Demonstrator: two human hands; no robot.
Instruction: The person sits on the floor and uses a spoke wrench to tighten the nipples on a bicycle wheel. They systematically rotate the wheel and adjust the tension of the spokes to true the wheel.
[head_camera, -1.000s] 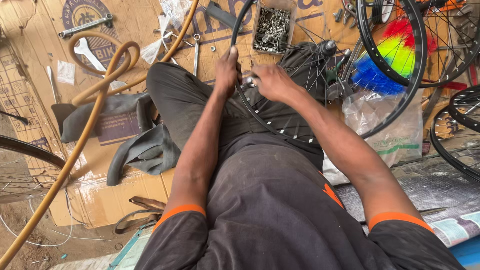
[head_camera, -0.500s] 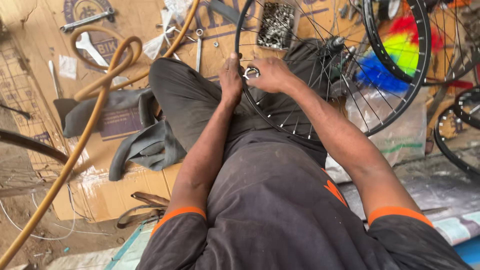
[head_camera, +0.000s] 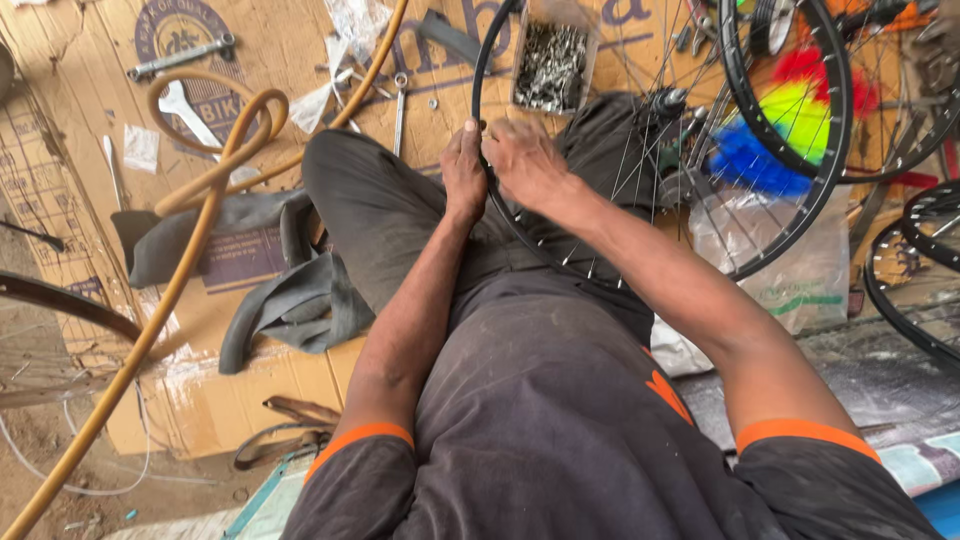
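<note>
Rim (head_camera: 480, 100) under left hand (head_camera: 464, 172)

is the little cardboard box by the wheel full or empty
Full, or nearly: the open-topped box shows a heap of small grey metal parts up to its rim.

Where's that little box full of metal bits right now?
In the head view, the small box of metal bits lies at top centre on the cardboard sheet, seen through the black wheel rim, just beyond both hands.
</note>
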